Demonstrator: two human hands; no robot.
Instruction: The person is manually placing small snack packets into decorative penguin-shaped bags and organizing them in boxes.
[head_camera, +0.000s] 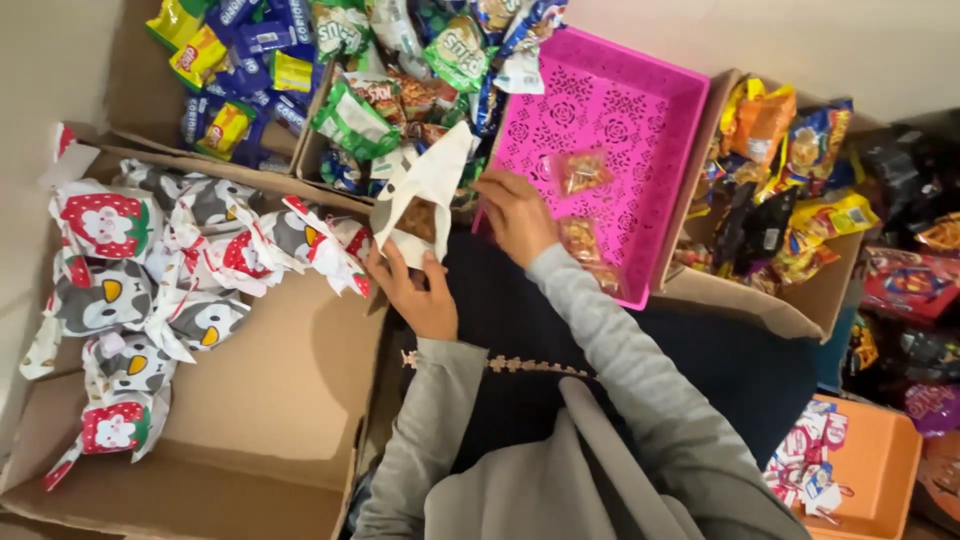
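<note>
You sit on the floor (40, 60), where 1 big cardboard box (260, 420) rests; behind it stand 2 snack-filled boxes (150, 140), right of it the pink tray (610, 120).

The person wore a light grey long-sleeved top, its sleeves reaching to the wrists of the left hand (425, 300) and the right hand (515, 215), both bare and without rings or a watch in view. A matching grey cloth draped down the front in soft folds. Beneath lay a dark navy garment, crossed by a thin pale ornamental trim.
</note>
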